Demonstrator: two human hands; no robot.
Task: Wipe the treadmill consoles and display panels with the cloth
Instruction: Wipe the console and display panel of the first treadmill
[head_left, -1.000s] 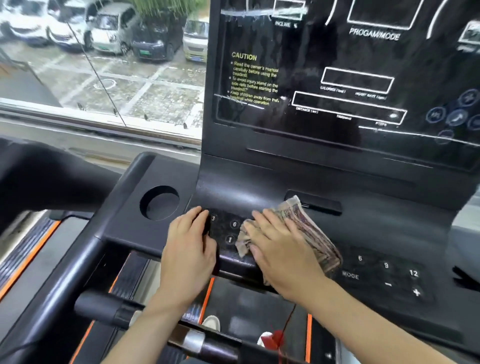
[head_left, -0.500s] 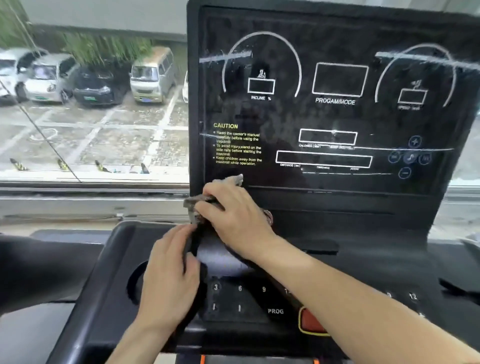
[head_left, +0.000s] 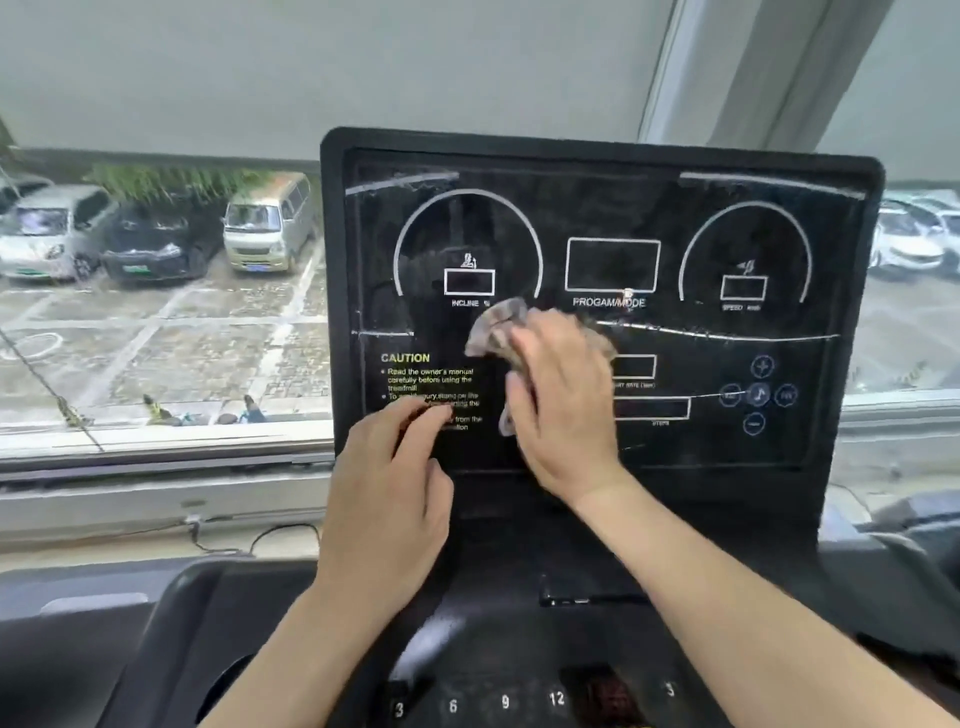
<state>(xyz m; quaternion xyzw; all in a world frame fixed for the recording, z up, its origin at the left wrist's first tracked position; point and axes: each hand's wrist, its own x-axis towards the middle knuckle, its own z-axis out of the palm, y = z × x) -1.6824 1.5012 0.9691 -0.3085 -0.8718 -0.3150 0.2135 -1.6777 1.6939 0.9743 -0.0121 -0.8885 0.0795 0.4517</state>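
Cloth (head_left: 492, 326): bunched, brown-grey, flat against the display panel (head_left: 613, 208) at its middle, between the CAUTION text and the boxes on the right half. Its long axis runs roughly up-down the panel, and the free tip points up-left toward the INCLINE label. The right hand (head_left: 563, 410) grips it, fingers and thumb wrapped on the bunch and pressing it to the panel; it is motion-blurred. The left hand (head_left: 387, 499) holds nothing, fingers loosely bent, with the tips over the lower CAUTION lines near the panel's lower-left corner; can't tell if they touch.

Readable text: "CAUTION", "Read the owner's manual carefully before using the treadmill", "INCLINE", "PROGAM/MODE", "SPEED". The panel is black and upright, with white streaks across it. The console deck (head_left: 519, 613) below is black and dusty, with keys 3, 6, 9, 12, 3 along its near edge.

A window (head_left: 166, 322) behind shows parked cars (head_left: 156, 239) on a paved lot. A grey wall (head_left: 311, 67) is above, and a cable (head_left: 270, 535) lies on the sill.
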